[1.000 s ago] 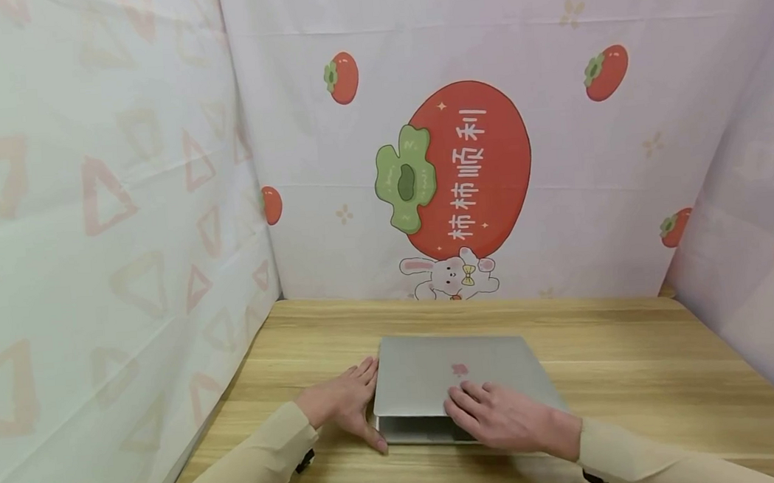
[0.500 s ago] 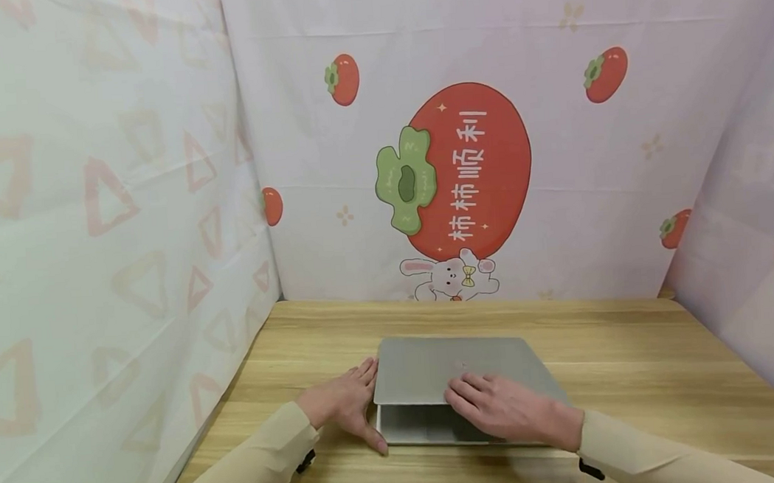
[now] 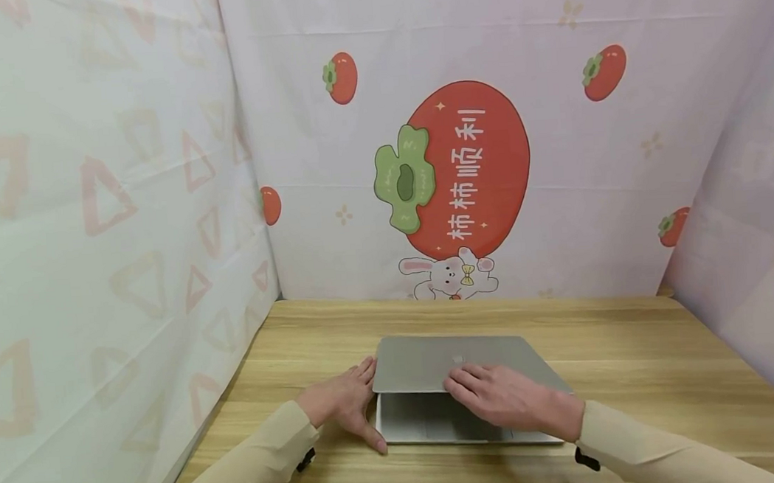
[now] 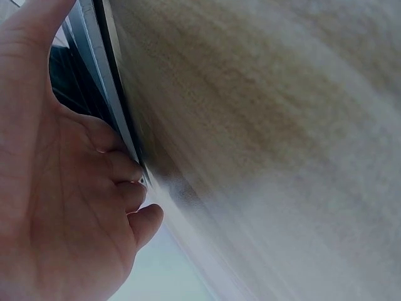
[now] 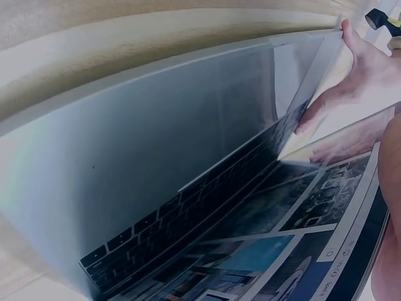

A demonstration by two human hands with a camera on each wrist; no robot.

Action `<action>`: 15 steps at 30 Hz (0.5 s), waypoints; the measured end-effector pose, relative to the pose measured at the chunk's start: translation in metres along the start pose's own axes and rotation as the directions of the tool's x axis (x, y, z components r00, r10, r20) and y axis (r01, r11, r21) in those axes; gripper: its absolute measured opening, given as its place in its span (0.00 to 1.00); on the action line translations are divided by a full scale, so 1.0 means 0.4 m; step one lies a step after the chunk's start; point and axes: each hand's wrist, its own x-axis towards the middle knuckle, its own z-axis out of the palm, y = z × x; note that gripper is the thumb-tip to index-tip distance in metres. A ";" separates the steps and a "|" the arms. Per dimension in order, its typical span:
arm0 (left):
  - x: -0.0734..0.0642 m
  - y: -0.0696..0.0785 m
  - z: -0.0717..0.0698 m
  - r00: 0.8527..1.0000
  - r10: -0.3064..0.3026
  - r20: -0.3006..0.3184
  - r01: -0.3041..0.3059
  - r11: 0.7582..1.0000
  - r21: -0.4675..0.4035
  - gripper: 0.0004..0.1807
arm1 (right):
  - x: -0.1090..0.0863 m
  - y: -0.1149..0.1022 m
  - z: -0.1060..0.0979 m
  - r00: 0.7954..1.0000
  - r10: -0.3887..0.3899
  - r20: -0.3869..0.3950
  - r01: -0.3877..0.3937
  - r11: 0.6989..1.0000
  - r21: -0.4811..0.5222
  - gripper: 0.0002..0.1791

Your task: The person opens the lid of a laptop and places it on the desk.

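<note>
A silver laptop lies on the wooden table, its lid [image 3: 414, 362] partly raised over the base [image 3: 408, 421]. My left hand [image 3: 346, 400] lies along the laptop's left side, fingers stretched out and the thumb at the front corner. With my right hand [image 3: 512, 396] I hold the lid's front edge, fingertips on top; the thumb is hidden in the head view. In the right wrist view, the keyboard [image 5: 163, 222] and a lit screen [image 5: 276, 251] with pictures show inside, while the left hand [image 5: 366, 72] touches the base's far side.
The wooden table [image 3: 640, 359] extends around the laptop. A patterned cloth wall [image 3: 300, 128] stands behind it. Another cloth wall [image 3: 163, 285] runs along the left edge, and one [image 3: 760, 248] along the right. Dark straps show at both wrists.
My right hand has lifted the lid's front edge higher, so the gap has widened and more of the base shows. The left hand has stayed at the laptop's left side.
</note>
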 end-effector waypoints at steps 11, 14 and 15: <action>0.001 -0.003 -0.003 1.000 -0.002 -0.012 0.002 1.000 0.002 0.74 | 0.011 0.020 -0.001 0.996 0.048 -0.072 -0.045 0.998 0.040 0.37; 0.000 -0.001 -0.003 1.000 -0.015 0.002 0.015 1.000 0.009 0.73 | 0.013 0.023 -0.003 0.997 0.057 -0.050 -0.054 0.997 0.053 0.34; -0.001 0.000 -0.003 1.000 -0.018 0.005 0.018 1.000 0.010 0.73 | 0.013 0.024 -0.004 0.998 0.059 -0.038 -0.057 0.997 0.059 0.30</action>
